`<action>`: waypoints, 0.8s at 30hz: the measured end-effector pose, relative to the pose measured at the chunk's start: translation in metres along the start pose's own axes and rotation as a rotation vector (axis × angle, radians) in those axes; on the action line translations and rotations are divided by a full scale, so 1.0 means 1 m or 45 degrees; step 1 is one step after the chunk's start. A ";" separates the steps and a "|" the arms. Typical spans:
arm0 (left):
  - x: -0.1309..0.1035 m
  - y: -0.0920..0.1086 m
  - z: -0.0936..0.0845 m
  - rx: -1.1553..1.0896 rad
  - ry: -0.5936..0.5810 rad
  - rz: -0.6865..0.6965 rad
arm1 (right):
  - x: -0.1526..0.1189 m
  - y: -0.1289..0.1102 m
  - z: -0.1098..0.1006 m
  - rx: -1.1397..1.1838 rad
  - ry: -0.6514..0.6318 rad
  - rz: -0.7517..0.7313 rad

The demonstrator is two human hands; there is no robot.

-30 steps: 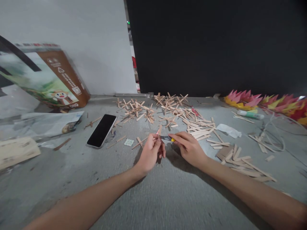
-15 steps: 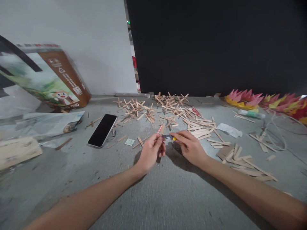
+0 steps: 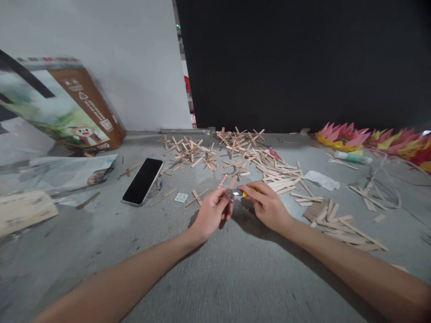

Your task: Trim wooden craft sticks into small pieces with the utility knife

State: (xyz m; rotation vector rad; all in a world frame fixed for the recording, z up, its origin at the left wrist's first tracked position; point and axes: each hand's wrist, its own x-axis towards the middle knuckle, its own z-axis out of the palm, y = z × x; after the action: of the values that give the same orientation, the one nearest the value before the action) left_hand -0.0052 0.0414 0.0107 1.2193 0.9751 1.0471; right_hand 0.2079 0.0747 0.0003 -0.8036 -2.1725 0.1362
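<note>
My left hand (image 3: 213,211) is closed, and a narrow red-and-white patterned strip (image 3: 222,181) sticks up from its fingertips. Just right of the strip a flat wooden craft stick (image 3: 233,181) points up behind the blade; its lower end is hidden, so its contact with the fingers is unclear. In my right hand (image 3: 267,204) is a utility knife (image 3: 246,193) with a yellow handle. Its grey blade points left and meets the left fingertips. Both hands are just above the grey table (image 3: 208,278), in front of a pile of crossed craft sticks (image 3: 191,151).
Loose craft sticks (image 3: 283,181) lie right of centre, with more near the right forearm. A phone (image 3: 143,181) and a printed bag (image 3: 84,112) are on the left. Paper petal crowns (image 3: 343,136), a glue stick (image 3: 353,157) and a white cable (image 3: 395,204) occupy the right.
The craft stick by the blade has swung right, apart from the patterned strip, which now leans left. The blade has shifted slightly toward the left fingertips. The whole view has moved a little.
</note>
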 end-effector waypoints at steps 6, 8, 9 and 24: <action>-0.001 0.000 0.000 -0.018 0.036 0.029 | -0.001 0.002 0.001 0.052 0.032 0.040; 0.000 -0.002 0.000 -0.005 0.007 0.036 | -0.001 0.002 0.002 0.049 0.038 0.022; 0.000 -0.003 0.000 -0.002 -0.008 0.035 | -0.001 0.002 0.002 0.044 0.040 0.010; -0.003 0.000 0.001 0.056 0.009 0.044 | -0.001 0.001 0.002 0.077 0.032 0.000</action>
State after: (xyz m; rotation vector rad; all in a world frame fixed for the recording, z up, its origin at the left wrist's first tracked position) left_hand -0.0047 0.0384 0.0106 1.2728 0.9903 1.0626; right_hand 0.2074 0.0759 -0.0020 -0.7672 -2.1346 0.1895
